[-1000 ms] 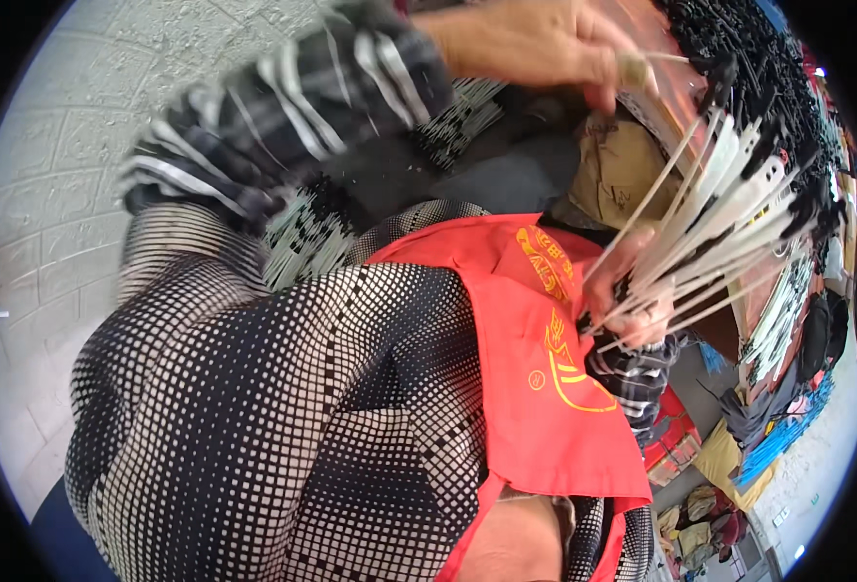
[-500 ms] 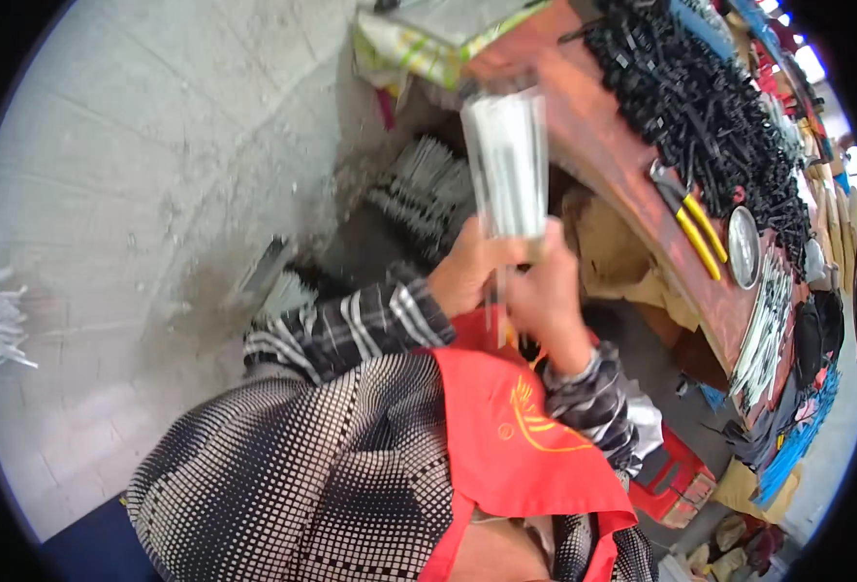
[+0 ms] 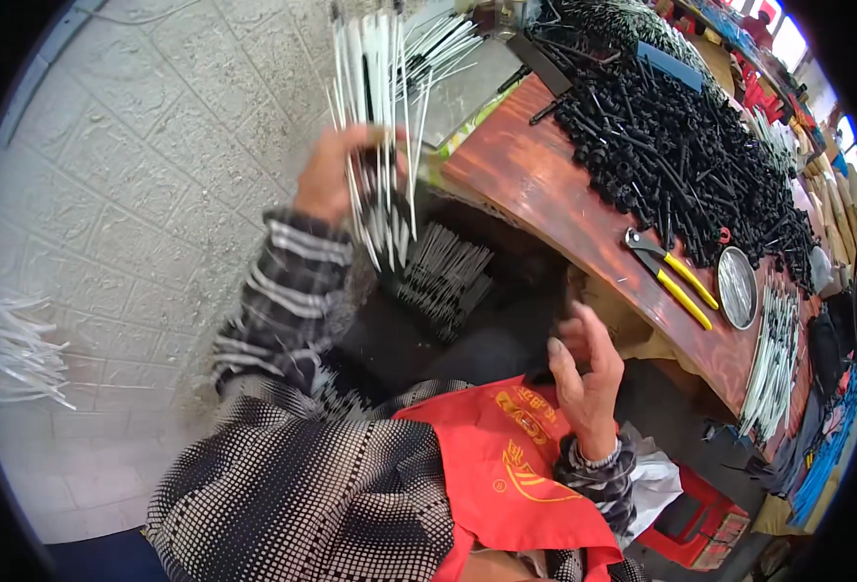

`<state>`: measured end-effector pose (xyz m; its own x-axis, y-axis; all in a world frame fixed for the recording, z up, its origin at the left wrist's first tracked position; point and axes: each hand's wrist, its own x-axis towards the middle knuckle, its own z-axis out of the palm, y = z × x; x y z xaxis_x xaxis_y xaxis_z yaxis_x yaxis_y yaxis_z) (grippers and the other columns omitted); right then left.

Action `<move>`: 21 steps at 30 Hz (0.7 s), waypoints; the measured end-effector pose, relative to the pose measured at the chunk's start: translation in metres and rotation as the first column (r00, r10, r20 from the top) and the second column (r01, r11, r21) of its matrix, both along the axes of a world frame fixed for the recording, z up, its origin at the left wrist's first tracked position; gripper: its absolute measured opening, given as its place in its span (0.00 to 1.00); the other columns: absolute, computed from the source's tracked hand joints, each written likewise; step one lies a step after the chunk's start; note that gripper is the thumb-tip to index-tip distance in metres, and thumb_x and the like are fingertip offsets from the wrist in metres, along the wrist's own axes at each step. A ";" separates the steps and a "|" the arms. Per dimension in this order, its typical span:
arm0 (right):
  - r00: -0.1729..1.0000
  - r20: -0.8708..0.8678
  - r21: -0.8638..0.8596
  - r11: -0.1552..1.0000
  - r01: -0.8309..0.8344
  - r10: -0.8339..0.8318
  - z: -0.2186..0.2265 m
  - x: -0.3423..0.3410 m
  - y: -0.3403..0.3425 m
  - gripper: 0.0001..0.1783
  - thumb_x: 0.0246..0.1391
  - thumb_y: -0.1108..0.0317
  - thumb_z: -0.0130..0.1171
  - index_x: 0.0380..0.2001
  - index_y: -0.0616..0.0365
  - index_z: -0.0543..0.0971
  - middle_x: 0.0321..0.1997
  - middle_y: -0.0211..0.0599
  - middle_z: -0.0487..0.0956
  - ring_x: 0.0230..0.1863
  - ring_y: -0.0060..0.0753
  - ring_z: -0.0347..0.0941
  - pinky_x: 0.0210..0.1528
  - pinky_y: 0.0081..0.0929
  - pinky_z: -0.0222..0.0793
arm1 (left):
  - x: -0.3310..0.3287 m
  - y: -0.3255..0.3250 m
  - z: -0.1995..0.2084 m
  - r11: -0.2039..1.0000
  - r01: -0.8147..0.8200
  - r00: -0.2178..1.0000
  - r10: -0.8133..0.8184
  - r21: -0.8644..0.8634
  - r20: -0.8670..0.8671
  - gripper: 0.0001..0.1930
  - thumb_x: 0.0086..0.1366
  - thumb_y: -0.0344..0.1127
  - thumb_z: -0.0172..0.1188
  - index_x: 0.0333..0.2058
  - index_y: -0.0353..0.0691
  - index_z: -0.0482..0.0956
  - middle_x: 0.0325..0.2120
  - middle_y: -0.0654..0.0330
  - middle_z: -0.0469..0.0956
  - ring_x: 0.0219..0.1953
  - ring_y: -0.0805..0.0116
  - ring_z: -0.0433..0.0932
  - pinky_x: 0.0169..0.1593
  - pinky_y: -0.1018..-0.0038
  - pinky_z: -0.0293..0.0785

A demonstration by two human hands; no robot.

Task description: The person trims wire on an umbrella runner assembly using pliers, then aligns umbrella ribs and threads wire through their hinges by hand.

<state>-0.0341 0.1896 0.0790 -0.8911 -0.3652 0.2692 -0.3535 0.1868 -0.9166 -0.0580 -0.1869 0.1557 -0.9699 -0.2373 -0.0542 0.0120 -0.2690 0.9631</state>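
Note:
My left hand (image 3: 330,175) is wrapped round a bundle of thin white rods (image 3: 380,82), some with black parts. It holds them up over the floor, left of the table's near corner, and their lower ends fan out below the fist. My right hand (image 3: 591,383) is empty, its fingers apart and slightly curled, in front of the red apron (image 3: 506,456). Beneath and between the hands, a stack of similar white rods with dark ends (image 3: 443,276) lies low down beside the table.
A reddish wooden table (image 3: 516,179) carries a heap of black plastic parts (image 3: 681,145), yellow-handled pliers (image 3: 676,281), a round metal dish (image 3: 737,286) and white rods (image 3: 770,369). More white strips (image 3: 16,349) lie at the far left. A red stool (image 3: 695,524) stands at lower right.
Both hands were together on the bundle in front of my chest. The left hand has carried it up and to the left; the right has let go and dropped lower, to the right.

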 end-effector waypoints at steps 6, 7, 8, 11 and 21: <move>0.976 0.216 0.331 0.942 -0.049 -0.025 -0.088 0.042 0.056 0.14 0.53 0.71 0.58 0.43 0.64 0.79 0.37 0.55 0.80 0.37 0.54 0.79 0.39 0.40 0.74 | -0.140 -0.017 0.038 0.673 -0.239 0.968 0.106 -0.701 -0.228 0.26 0.56 0.38 0.63 0.51 0.30 0.70 0.32 0.51 0.80 0.26 0.64 0.80 0.27 0.71 0.78; 0.975 0.222 0.329 0.943 -0.055 -0.021 -0.093 0.051 0.056 0.14 0.53 0.71 0.58 0.43 0.64 0.79 0.37 0.55 0.80 0.37 0.54 0.79 0.39 0.40 0.74 | -0.156 -0.019 0.030 0.418 -0.310 0.951 0.137 -0.854 -0.279 0.29 0.54 0.41 0.65 0.51 0.32 0.70 0.35 0.49 0.79 0.30 0.60 0.81 0.31 0.68 0.78; 0.953 0.302 0.382 0.919 -0.094 -0.028 -0.092 0.060 0.056 0.14 0.52 0.70 0.58 0.42 0.64 0.79 0.38 0.57 0.80 0.38 0.58 0.78 0.40 0.42 0.73 | -0.167 -0.020 0.020 0.418 -0.304 0.953 0.141 -0.856 -0.269 0.29 0.54 0.41 0.65 0.51 0.32 0.70 0.35 0.49 0.79 0.30 0.60 0.81 0.31 0.68 0.78; 0.908 0.419 0.403 0.899 -0.170 -0.016 -0.103 0.069 0.064 0.16 0.52 0.68 0.59 0.43 0.66 0.79 0.38 0.59 0.80 0.40 0.61 0.77 0.42 0.44 0.73 | -0.193 -0.002 -0.018 -0.225 -0.037 0.864 0.482 -0.974 -0.145 0.44 0.48 0.55 0.69 0.59 0.37 0.65 0.51 0.44 0.66 0.56 0.43 0.65 0.55 0.45 0.63; 0.871 0.490 0.416 0.888 -0.197 -0.037 -0.097 0.058 0.072 0.20 0.51 0.68 0.57 0.45 0.70 0.78 0.38 0.60 0.81 0.38 0.57 0.79 0.40 0.44 0.74 | -0.224 -0.039 -0.066 -0.602 -0.042 0.770 0.489 -0.797 -0.410 0.55 0.47 0.77 0.60 0.65 0.43 0.60 0.60 0.39 0.60 0.64 0.34 0.53 0.56 0.33 0.51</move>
